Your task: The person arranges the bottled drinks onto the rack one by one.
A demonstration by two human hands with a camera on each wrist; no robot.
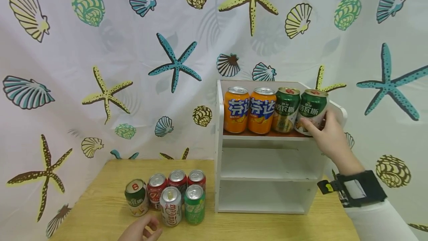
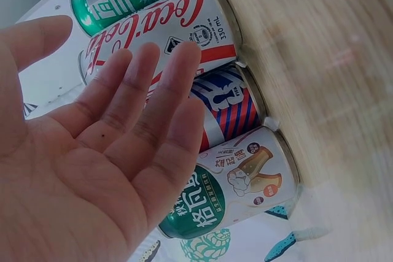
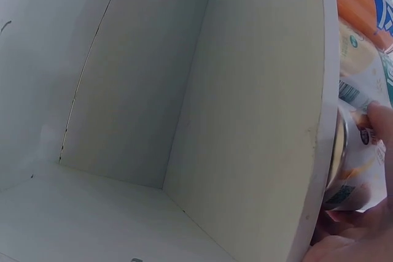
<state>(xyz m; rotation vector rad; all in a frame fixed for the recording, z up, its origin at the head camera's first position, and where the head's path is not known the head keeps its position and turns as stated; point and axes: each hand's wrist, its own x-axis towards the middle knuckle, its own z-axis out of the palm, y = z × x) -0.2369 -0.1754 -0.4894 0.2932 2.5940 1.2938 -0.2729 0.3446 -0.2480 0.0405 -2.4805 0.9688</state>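
My right hand (image 1: 329,137) grips a green-and-white kvass can (image 1: 313,104) at the right end of the white rack's top shelf. Thumb and fingers lie on either side of it. The can leans slightly, and in the right wrist view its metal base shows at the shelf edge. Beside it stand another kvass can (image 1: 286,109) and two orange Fanta cans (image 1: 236,111). Low on the left, my left hand (image 1: 142,229) holds nothing, its fingers loosely bent. Closest to it are a white Coca-Cola can (image 1: 171,207) and a third kvass can (image 1: 136,198) on the table.
Red cola cans (image 1: 157,189) stand behind the white one, with a green can (image 1: 195,205) at its right. The white rack (image 1: 219,177) has two lower shelves beneath the cans. A patterned curtain (image 1: 187,122) hangs behind the wooden table (image 1: 97,211).
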